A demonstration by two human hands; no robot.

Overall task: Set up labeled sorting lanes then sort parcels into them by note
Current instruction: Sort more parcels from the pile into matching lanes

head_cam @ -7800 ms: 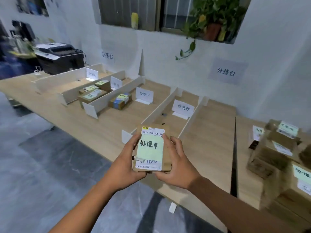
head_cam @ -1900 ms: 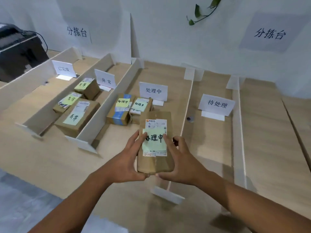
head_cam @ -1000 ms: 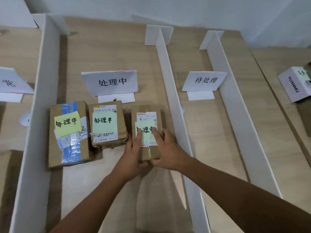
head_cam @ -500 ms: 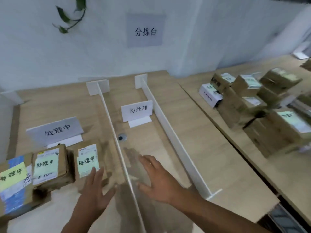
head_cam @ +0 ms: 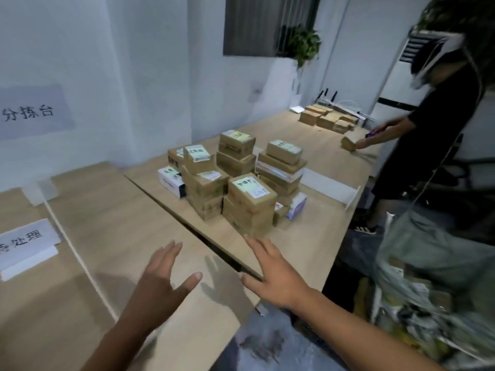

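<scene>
Hovering over the pale wooden worktop [head_cam: 128,215], the person's left hand [head_cam: 160,285] and right hand [head_cam: 270,274] hold nothing, fingers [head_cam: 171,253] spread apart, evidently ready to reach the stacked brown cardboard parcels [head_cam: 249,207] just ahead, well right of the white lane card [head_cam: 25,243].

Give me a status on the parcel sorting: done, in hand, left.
Done: a divider and a sign mark a lane. In hand: nothing; the left hand and right hand are open and empty above the table. Left: the pile of parcels sits unsorted.
</scene>
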